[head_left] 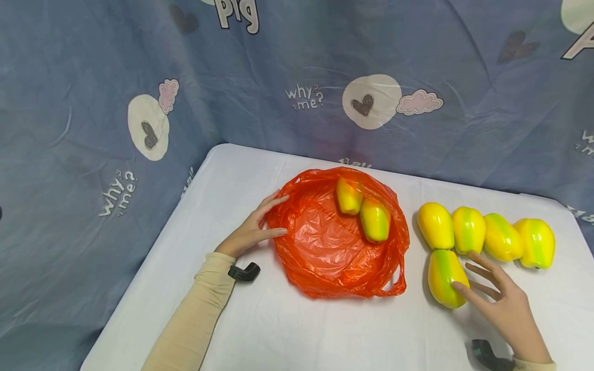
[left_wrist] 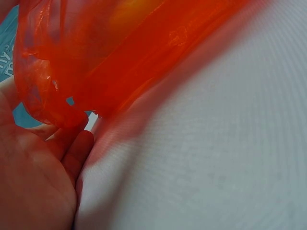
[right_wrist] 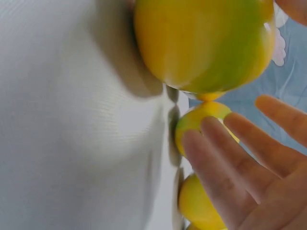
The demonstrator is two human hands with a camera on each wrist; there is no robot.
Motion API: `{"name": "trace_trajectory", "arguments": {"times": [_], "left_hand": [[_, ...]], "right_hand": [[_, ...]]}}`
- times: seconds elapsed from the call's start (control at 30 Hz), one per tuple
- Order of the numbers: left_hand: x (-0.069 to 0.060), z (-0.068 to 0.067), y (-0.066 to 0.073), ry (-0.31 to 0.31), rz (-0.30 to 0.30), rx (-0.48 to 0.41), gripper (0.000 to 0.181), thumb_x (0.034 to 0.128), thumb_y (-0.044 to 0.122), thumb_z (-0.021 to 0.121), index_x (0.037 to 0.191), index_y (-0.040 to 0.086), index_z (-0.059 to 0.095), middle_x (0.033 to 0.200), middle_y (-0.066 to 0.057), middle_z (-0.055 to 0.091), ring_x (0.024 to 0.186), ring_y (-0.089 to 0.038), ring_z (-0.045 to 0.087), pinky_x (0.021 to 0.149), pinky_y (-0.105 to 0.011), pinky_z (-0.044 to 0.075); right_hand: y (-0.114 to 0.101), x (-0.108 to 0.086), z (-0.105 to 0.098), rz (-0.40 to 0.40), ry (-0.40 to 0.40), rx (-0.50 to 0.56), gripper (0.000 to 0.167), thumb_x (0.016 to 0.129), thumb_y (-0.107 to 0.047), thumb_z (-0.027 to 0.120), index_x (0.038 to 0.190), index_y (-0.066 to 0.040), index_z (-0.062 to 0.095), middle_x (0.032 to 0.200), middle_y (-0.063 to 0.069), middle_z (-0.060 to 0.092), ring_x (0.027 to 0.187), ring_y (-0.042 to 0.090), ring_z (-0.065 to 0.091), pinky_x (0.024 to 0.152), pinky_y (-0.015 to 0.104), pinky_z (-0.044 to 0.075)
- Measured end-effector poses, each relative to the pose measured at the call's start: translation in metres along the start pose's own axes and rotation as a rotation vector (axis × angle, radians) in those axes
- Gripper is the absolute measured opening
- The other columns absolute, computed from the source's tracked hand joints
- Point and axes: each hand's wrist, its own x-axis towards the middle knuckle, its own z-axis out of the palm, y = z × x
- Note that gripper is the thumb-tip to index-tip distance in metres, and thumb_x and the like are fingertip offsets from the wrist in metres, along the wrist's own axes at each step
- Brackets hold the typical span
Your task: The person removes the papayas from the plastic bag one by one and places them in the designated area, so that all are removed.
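Note:
A red plastic bag [head_left: 315, 242] lies on the table, its mouth spread wide. Inside it, near the far right side, are two glossy yellow-green fruits [head_left: 375, 220], shaped like papayas. My left hand [head_left: 254, 226] touches the bag's left rim, thumb and a finger reaching over the edge; the left wrist view shows the other fingers loosely bent beneath the red plastic [left_wrist: 96, 62]. At right, my right hand [head_left: 498, 293] is spread around the right side of a single papaya-like fruit [head_left: 446, 278]. Its thumb appears to touch that fruit. In the right wrist view the fingers [right_wrist: 259, 143] are apart and fairly straight.
Behind the single fruit, several similar fruits [head_left: 503, 237] stand side by side in a row. A white cloth [head_left: 325, 335] covers the table. A blue-grey printed curtain [head_left: 260, 67] hangs along the back and left edges. Each wrist wears a dark device [head_left: 244, 272].

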Motion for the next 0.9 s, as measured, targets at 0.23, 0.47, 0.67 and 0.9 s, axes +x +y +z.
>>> {"name": "trace_trajectory", "arguments": {"times": [0.23,0.47,0.67,0.9], "left_hand": [[0.001,0.001,0.0,0.0,-0.003,0.003,0.076,0.0876,0.025,0.081,0.154,0.04,0.046,0.171,0.021,0.013,0.162,-0.015,0.008,0.13,-0.055,0.02],[0.0,0.001,-0.001,0.006,-0.004,0.01,0.076,0.0876,0.026,0.081,0.153,0.04,0.046,0.171,0.022,0.013,0.162,-0.016,0.008,0.13,-0.055,0.02],[0.001,0.0,-0.002,0.007,-0.007,0.011,0.076,0.0875,0.027,0.082,0.153,0.041,0.045,0.171,0.022,0.013,0.162,-0.016,0.008,0.13,-0.057,0.02],[0.001,0.0,-0.002,0.004,0.001,0.006,0.076,0.0873,0.028,0.082,0.153,0.041,0.046,0.171,0.021,0.012,0.162,-0.017,0.006,0.13,-0.058,0.018]], "right_hand": [[-0.009,0.001,-0.006,0.031,0.11,0.027,0.076,0.088,-0.021,0.084,0.154,-0.012,0.047,0.138,-0.01,0.06,0.108,-0.024,0.045,0.08,-0.003,0.047],[-0.028,0.007,-0.008,-0.073,0.156,0.057,0.074,0.085,-0.01,0.085,0.151,-0.01,0.051,0.135,-0.026,0.055,0.113,-0.021,0.048,0.084,-0.002,0.047],[-0.047,0.016,-0.008,-0.117,0.122,0.023,0.071,0.085,-0.015,0.086,0.148,-0.01,0.053,0.14,-0.001,0.062,0.112,-0.021,0.049,0.084,-0.004,0.045],[-0.069,0.025,-0.002,-0.196,0.093,0.071,0.068,0.083,-0.007,0.086,0.144,-0.008,0.056,0.136,-0.01,0.062,0.111,-0.017,0.055,0.087,-0.002,0.046]]}}
